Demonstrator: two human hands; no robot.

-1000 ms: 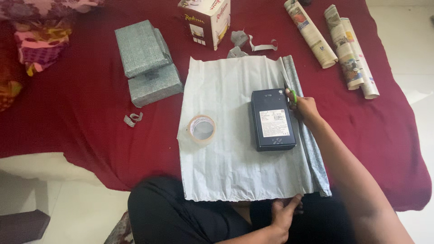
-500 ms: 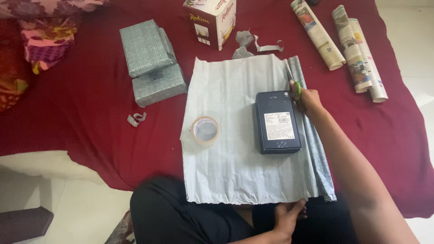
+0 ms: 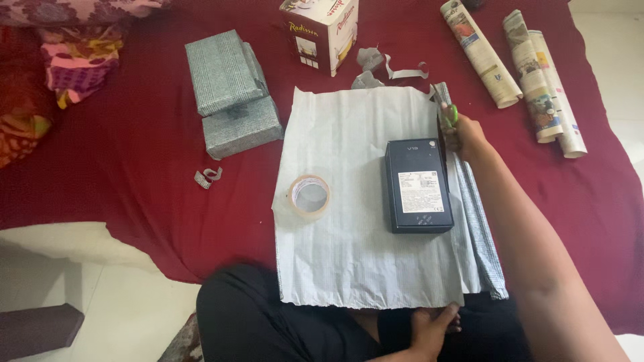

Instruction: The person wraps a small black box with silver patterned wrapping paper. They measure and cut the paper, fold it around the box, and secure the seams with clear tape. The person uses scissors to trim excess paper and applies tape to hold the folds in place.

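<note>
head view | right hand [image 3: 463, 137] clenched on green-handled scissors [image 3: 448, 114] at far right edge of wrapping paper [image 3: 355, 221] on bed | left hand [image 3: 429, 328] pinches near edge | paper judged light, floppy, tearable; hold edges taut

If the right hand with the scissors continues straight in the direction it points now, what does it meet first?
The right hand points its green-handled scissors up along the wrapping paper. Just past the paper's far edge lie grey paper scraps, probably met first.
</note>
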